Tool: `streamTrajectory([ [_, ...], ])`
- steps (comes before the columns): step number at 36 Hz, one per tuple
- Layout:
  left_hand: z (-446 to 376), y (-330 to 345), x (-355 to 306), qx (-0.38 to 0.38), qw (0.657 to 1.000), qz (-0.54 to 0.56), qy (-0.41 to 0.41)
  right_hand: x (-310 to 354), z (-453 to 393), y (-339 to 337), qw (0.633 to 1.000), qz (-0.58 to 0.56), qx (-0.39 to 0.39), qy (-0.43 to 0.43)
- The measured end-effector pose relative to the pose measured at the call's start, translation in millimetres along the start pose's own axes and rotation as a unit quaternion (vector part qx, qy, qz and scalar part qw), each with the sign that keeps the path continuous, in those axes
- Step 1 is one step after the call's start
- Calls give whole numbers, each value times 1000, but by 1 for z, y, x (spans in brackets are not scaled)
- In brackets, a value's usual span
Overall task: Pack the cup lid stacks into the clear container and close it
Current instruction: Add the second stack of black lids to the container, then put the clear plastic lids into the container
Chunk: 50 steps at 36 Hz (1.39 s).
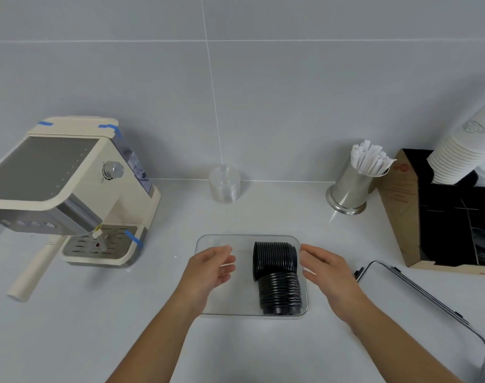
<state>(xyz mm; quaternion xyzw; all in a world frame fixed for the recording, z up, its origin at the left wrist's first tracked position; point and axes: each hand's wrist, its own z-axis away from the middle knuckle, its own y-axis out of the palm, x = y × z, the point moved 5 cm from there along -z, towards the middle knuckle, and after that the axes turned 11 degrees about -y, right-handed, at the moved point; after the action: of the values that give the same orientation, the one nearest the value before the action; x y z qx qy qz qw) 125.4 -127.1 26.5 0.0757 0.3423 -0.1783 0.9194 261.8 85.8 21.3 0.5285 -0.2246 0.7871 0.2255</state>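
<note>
A clear rectangular container (208,310) stands open on the white counter in front of me. Two stacks of black cup lids lie on their sides in its right half: one stack (274,257) at the back, another (280,295) in front of it. My left hand (210,269) hovers over the container's left half with fingers apart and nothing in it. At the container's right rim my right hand (327,275) is also empty, fingers spread. A stack of clear cup lids (225,184) stands upright by the wall. The container's clear lid (426,302) lies on the counter to the right.
A cream espresso machine (67,189) stands at the left with its handle sticking out forward. At the back right is a steel cup of wrapped straws (354,186). A cardboard box (401,211) with dark contents and a leaning stack of white paper cups (462,150) fill the right edge.
</note>
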Motion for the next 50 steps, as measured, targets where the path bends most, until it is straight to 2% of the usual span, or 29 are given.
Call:
streamTrajectory([
  [8,-7,-27,-23,-2,998,56,5,36,-24,21,995,-94,18,8],
  [18,-43,-49,-63,-2,996,87,11,73,-68,44,993,-108,47,0],
  [32,-125,-48,-114,-7,996,92,-18,87,-151,86,995,-51,77,28],
  [39,-172,-36,-126,-14,998,41,-36,82,-192,114,995,-14,86,50],
  [45,-206,-24,-133,-33,998,-2,-53,70,-221,143,990,100,82,45],
  [50,-225,-19,-136,-35,997,-26,-60,64,-235,157,989,104,88,60],
])
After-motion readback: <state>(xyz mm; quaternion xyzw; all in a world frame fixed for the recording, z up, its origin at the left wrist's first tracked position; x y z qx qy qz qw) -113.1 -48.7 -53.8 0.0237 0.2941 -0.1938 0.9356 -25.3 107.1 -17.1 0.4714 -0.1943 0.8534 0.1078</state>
